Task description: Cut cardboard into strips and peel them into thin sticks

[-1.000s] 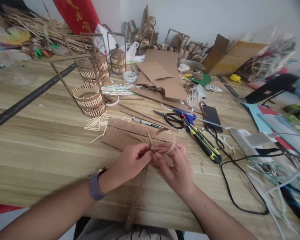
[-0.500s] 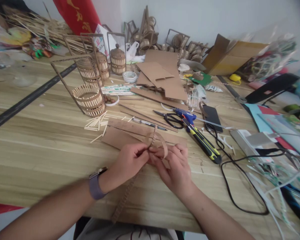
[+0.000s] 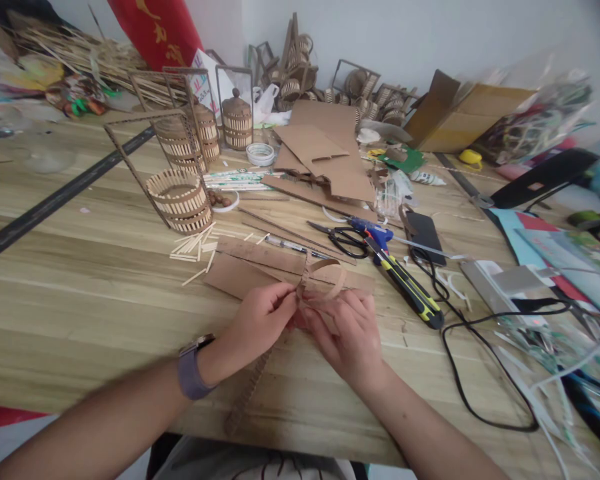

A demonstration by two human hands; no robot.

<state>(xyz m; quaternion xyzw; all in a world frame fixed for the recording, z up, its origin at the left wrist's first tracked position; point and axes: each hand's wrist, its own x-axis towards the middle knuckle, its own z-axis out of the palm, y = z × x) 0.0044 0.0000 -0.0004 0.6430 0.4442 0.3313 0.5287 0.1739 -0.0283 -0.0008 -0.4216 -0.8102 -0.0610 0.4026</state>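
Note:
A narrow corrugated cardboard strip (image 3: 253, 390) runs from the table's front edge up between my hands, with its ridges bare. My left hand (image 3: 260, 313), a watch on its wrist, is closed in a pinch on this strip. From the strip's upper part a thin curled brown paper strip (image 3: 338, 283) loops to the right. My right hand (image 3: 350, 333) pinches at the base of that loop, fingertips close to the left ones. My fingers hide the exact grip points. Beyond them lie flat cardboard pieces (image 3: 240, 277).
A utility knife (image 3: 405, 283), scissors (image 3: 347, 241), a blue glue gun (image 3: 373, 230) and a pen (image 3: 290, 245) lie ahead to the right. A slatted basket (image 3: 177, 200) stands at left behind loose sticks (image 3: 193, 247). A black cable (image 3: 455, 380) loops at right.
The paper loop has swung to the right and opened wider. The upper end of the corrugated strip has shifted slightly left. Both hands stay almost in place.

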